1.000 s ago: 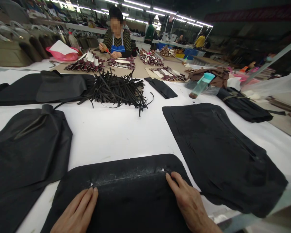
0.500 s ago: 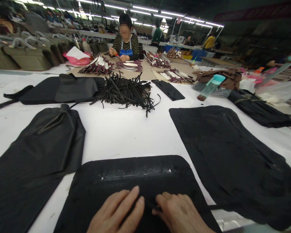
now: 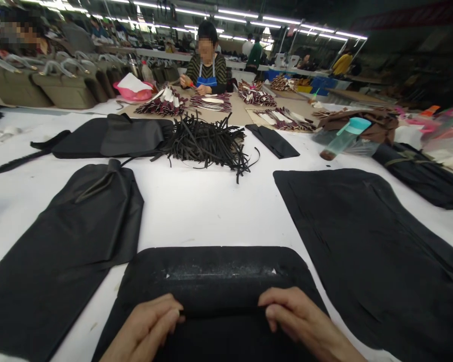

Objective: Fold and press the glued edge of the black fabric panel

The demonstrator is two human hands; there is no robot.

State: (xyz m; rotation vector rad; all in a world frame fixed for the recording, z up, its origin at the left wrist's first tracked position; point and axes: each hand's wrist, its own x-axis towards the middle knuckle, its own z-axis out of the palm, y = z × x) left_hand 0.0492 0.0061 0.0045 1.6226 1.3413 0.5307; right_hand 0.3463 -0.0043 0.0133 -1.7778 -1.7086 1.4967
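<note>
Directly before me lies a black panel point(image 3: 219, 289) with rounded far corners, a shiny smeared strip and two small white triangular marks. Over its near part is a black fabric piece point(image 3: 222, 339), whose far edge runs straight between my hands. My left hand point(image 3: 147, 324) pinches that edge at its left end, thumb against fingers. At the other end my right hand point(image 3: 302, 317) grips the same edge between thumb and fingers. The lower part of the fabric runs out of view.
Black sheets lie at left point(image 3: 75, 226) and right point(image 3: 362, 251). Farther back are a heap of black strips point(image 3: 207, 141), a folded black piece point(image 3: 274, 141) and a bottle with a turquoise lid point(image 3: 347, 136). A person point(image 3: 207, 65) works across the table.
My hands have moved apart, and each now pinches an end of the fabric's edge. Earlier my left hand lay flat on the black material. The view has shifted slightly left.
</note>
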